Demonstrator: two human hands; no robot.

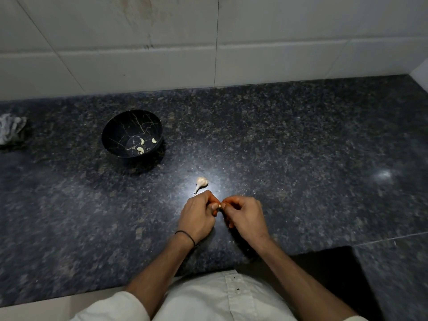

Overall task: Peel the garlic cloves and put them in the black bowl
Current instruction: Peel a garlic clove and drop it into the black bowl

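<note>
A black bowl (132, 126) with gold crack lines stands on the dark granite counter at the left; three peeled cloves (140, 149) lie inside it. A garlic bulb (201, 182) with its stalk lies on the counter just beyond my hands. My left hand (198, 217) and my right hand (245, 216) meet above the counter, both pinching one small garlic clove (221, 206) between their fingertips. Most of that clove is hidden by my fingers.
A crumpled grey cloth (10, 128) lies at the far left of the counter (301, 158). White wall tiles (208, 42) rise behind it. The counter's front edge runs by my white shirt, with a dark gap (324, 262) at the lower right.
</note>
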